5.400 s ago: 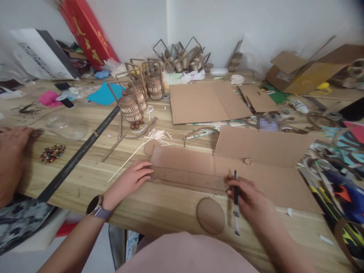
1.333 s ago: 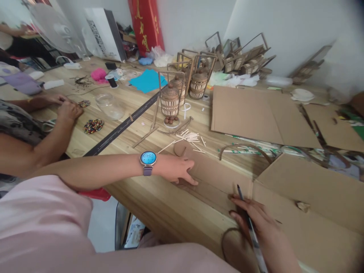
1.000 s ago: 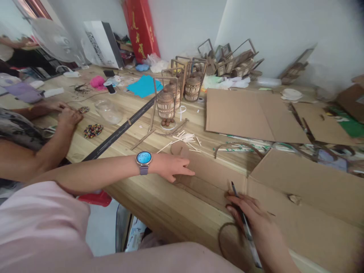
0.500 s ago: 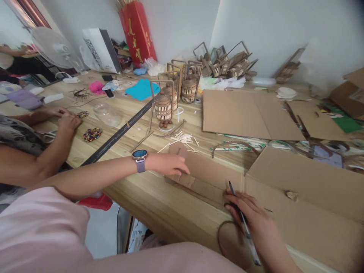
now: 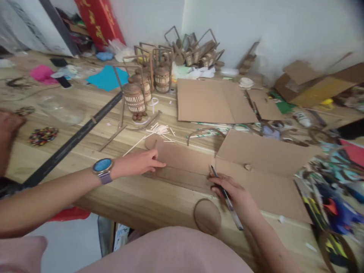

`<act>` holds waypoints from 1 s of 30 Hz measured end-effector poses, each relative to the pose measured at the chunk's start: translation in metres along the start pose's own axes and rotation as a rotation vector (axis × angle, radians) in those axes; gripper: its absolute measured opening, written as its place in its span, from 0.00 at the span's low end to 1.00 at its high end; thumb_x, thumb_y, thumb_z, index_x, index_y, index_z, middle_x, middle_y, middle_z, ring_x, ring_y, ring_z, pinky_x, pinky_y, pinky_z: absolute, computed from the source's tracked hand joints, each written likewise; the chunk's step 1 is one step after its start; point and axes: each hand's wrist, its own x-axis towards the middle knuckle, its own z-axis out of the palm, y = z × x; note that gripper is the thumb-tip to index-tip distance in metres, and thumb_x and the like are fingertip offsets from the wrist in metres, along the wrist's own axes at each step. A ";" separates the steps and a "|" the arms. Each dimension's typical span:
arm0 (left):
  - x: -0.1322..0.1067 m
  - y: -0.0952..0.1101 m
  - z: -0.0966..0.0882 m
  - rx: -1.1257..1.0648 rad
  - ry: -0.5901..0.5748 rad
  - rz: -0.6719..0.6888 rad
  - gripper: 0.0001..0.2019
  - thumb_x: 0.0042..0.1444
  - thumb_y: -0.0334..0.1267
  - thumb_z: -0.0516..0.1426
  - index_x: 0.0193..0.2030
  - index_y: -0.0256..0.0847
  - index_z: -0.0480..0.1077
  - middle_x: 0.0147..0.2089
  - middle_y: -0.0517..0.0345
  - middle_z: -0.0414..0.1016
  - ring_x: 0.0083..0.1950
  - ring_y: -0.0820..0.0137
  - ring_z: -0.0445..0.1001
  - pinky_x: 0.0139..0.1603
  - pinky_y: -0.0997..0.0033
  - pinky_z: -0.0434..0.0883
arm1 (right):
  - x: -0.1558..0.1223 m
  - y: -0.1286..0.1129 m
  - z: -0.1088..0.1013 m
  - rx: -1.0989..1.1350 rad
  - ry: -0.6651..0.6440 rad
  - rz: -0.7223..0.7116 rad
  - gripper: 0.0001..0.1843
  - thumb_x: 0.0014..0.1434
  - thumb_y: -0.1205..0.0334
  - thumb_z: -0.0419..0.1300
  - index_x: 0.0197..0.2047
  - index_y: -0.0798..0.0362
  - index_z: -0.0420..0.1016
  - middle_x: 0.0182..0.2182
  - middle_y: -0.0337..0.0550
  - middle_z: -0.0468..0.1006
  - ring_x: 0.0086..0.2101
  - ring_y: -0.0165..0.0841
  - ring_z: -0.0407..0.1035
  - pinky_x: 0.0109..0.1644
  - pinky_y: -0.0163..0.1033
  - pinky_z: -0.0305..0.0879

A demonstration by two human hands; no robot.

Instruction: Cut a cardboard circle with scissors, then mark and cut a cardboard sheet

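Observation:
My left hand [image 5: 143, 161], with a watch [image 5: 102, 168] on its wrist, rests at the left end of a cardboard piece [image 5: 184, 157], its index finger stretched out and its thumb apart. Just beyond it lies a round cardboard disc [image 5: 154, 141]. My right hand [image 5: 229, 187] grips a pen [image 5: 227, 199], which slants with its dark end toward the cardboard. Its fingertips are at the strip's right part. Close to my body, a larger cardboard disc [image 5: 207, 216] lies near the table edge. Whether my left fingertips press on the cardboard I cannot tell.
Thin white sticks [image 5: 160, 130] lie beyond my left hand. Small woven baskets [image 5: 135, 98] with tall handles stand behind them. A flat cardboard sheet [image 5: 204, 100] is further back. Tools [image 5: 335, 208] crowd the right side. At left is another person's hand [image 5: 10, 121].
The view has swung right, bringing the tools and a box into sight. My left thumb has lifted and its index finger points out more. My right hand still holds the pen.

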 end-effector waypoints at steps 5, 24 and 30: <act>-0.001 -0.005 0.008 -0.105 0.020 -0.008 0.21 0.66 0.31 0.50 0.61 0.51 0.74 0.44 0.58 0.63 0.38 0.71 0.69 0.39 0.74 0.65 | -0.022 0.015 -0.015 -0.031 0.014 0.069 0.10 0.68 0.62 0.59 0.50 0.49 0.78 0.48 0.50 0.83 0.51 0.42 0.76 0.54 0.46 0.75; 0.000 -0.009 0.011 -0.148 0.028 0.006 0.21 0.68 0.34 0.48 0.61 0.52 0.73 0.44 0.57 0.63 0.37 0.72 0.68 0.40 0.75 0.65 | -0.025 0.010 -0.015 -0.015 0.012 0.097 0.10 0.67 0.61 0.59 0.48 0.49 0.80 0.46 0.49 0.85 0.51 0.41 0.77 0.57 0.48 0.74; -0.001 -0.003 0.008 -0.071 0.020 -0.024 0.20 0.67 0.33 0.48 0.60 0.51 0.73 0.44 0.58 0.64 0.36 0.73 0.66 0.37 0.76 0.62 | -0.025 0.011 -0.015 -0.024 0.034 0.082 0.09 0.67 0.62 0.59 0.48 0.49 0.80 0.46 0.49 0.84 0.50 0.42 0.77 0.55 0.48 0.76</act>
